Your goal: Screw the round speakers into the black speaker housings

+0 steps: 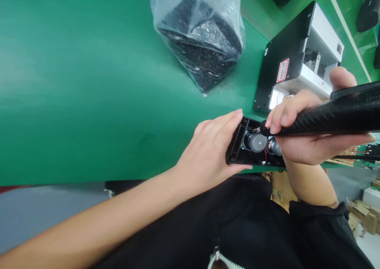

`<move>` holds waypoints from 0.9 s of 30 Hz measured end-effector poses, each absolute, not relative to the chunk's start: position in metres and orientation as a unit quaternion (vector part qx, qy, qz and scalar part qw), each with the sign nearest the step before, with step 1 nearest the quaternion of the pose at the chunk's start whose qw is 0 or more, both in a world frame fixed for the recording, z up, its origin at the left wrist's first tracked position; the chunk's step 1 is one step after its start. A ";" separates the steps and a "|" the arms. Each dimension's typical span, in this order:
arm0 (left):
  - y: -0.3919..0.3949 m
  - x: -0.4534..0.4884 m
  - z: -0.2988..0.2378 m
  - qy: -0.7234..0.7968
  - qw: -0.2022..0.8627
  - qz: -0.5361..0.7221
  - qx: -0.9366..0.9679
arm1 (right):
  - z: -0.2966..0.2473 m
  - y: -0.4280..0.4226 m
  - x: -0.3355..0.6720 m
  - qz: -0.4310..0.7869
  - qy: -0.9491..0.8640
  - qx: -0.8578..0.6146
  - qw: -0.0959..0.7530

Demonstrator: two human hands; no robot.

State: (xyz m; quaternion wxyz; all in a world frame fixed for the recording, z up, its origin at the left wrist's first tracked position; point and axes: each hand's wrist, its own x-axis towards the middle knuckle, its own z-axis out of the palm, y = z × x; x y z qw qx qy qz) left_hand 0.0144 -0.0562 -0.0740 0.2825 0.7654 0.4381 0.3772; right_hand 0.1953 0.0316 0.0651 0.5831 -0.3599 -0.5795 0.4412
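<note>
Two hands engaged | open black housing [252,148] is held at green table [89,82] edge | left hand [208,150] fingers pressed together on its end | right hand [303,142] fingers curled round screwdriver [332,116] | housing judged light, stiff, wires [265,155] fragile: best gripped by outer walls

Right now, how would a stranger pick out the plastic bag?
Start at the green table. Toward its far side, left of the black-and-white machine, sits the clear plastic bag. It alone is see-through, stuffed with small black parts.
</note>
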 end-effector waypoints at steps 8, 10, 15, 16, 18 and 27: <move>-0.057 0.015 -0.072 0.439 0.291 0.377 0.762 | 0.071 0.035 0.207 0.453 -0.595 -0.357 0.559; -0.056 0.015 -0.072 0.436 0.294 0.380 0.761 | 0.074 0.035 0.207 0.450 -0.592 -0.368 0.559; -0.056 0.016 -0.073 0.432 0.285 0.396 0.759 | 0.079 0.034 0.207 0.472 -0.588 -0.347 0.558; -0.056 0.016 -0.073 0.432 0.284 0.397 0.758 | 0.080 0.034 0.206 0.475 -0.588 -0.345 0.556; -0.056 0.016 -0.073 0.431 0.283 0.400 0.758 | 0.080 0.032 0.204 0.477 -0.586 -0.350 0.553; -0.056 0.017 -0.073 0.431 0.298 0.393 0.756 | 0.081 0.033 0.204 0.443 -0.612 -0.355 0.551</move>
